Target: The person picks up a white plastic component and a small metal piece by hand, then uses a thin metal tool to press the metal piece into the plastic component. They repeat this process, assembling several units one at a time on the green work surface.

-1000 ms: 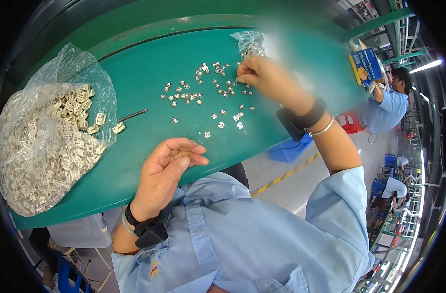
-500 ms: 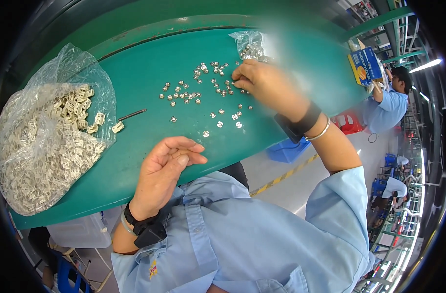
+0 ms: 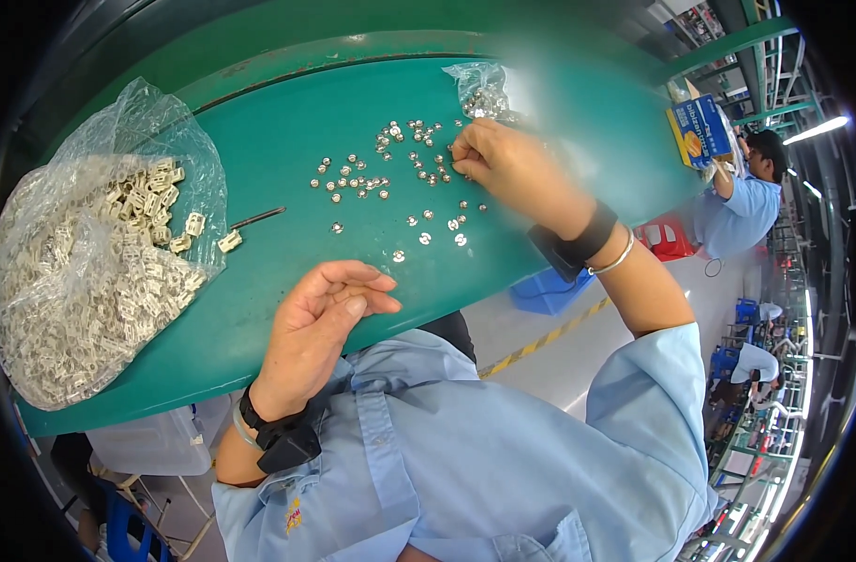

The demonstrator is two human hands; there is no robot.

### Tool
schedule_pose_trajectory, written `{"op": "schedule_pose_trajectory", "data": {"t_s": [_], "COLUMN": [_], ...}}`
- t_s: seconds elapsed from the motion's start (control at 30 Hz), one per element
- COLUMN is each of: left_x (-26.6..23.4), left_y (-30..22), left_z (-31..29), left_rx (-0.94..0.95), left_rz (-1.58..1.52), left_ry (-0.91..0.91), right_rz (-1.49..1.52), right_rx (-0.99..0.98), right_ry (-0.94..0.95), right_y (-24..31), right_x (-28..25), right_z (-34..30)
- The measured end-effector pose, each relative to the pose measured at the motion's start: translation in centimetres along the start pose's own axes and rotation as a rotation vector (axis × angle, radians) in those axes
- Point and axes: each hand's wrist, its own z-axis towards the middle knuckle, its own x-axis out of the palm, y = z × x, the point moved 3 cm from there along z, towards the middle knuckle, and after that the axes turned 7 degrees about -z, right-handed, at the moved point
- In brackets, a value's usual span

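Note:
Small round metal pieces (image 3: 360,181) lie scattered over the green table, several with flat wings at the sides. At the right edge of this scatter, my right hand (image 3: 507,169) has its thumb and fingers drawn together at the table surface; whatever is between the tips is hidden. My left hand (image 3: 320,318) hovers above the near edge, palm turned inward. Its fingers are loosely bent and apart from the thumb tip, and nothing shows in them. A clear bag (image 3: 484,98) of similar metal pieces lies beyond my right hand.
A large clear plastic bag (image 3: 81,290) full of cream-coloured plastic parts covers the table's left end. Beside it are a loose cream part (image 3: 229,242) and a thin dark rod (image 3: 259,217). A blue and yellow box (image 3: 701,129) stands far right, near another person (image 3: 742,201).
Both hands keep nearly the same poses. The right hand's fingertips have drawn slightly closer together at the scatter's edge. The whole view has shifted slightly.

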Motion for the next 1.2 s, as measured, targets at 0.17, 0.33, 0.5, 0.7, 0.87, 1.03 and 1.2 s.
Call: {"op": "schedule_pose_trajectory", "data": {"t_s": [0.17,0.33,0.5,0.7,0.87,1.03,1.2], "left_x": [0.0,0.0,-0.1,0.0,-0.2,-0.2,0.0], "left_y": [0.1,0.1,0.2,0.1,0.1,0.0,0.0], "left_z": [0.0,-0.1,0.0,0.0,0.0,0.3,0.3], "left_rx": [0.001,0.014,0.007,0.001,0.009,-0.014,-0.030], "left_rz": [0.000,0.015,0.002,0.008,0.013,0.010,-0.026], "left_ry": [-0.004,0.010,0.003,-0.002,-0.002,0.006,-0.041], "right_rz": [-0.193,-0.256,-0.244,-0.201,-0.010,0.375,0.354], "right_rx": [-0.095,-0.151,-0.112,-0.112,-0.028,0.070,0.011], "right_ry": [-0.005,0.028,-0.036,-0.003,0.000,0.037,0.037], "right_y": [0.5,1.0,1.9,2.3,2.1,4.0,5.2], "right_x": [-0.4,-0.9,-1.2,-0.4,-0.7,-1.6,-1.7], "right_z": [-0.1,-0.3,-0.7,-1.0,-0.8,-0.6,-0.3]}}
